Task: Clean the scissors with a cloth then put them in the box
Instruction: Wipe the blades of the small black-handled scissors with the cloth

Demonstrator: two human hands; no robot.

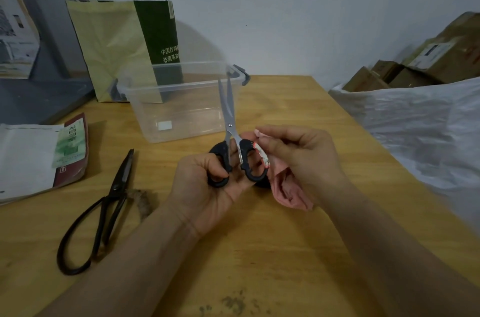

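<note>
Scissors (228, 114) being held blades-up before the box

Black-handled and slightly parted, they are pointing upward above the wooden table (285, 251); the left hand (207, 186) is gripping the left loop; the right hand (293, 158) is pinching a pink cloth (288, 189) against the right loop; the clear box (181, 98) is sitting open just behind; old iron shears (104, 212) are lying well to the left, near printed packets (33, 158); a green paper bag (122, 49) is standing behind the box.

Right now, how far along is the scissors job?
Done: nothing boxed; the box looks empty. In hand: the left hand grips the scissors, the right hand holds the cloth to one handle loop. Left: finish wiping, box them. A second, dark pair lies on the table, untouched.
</note>
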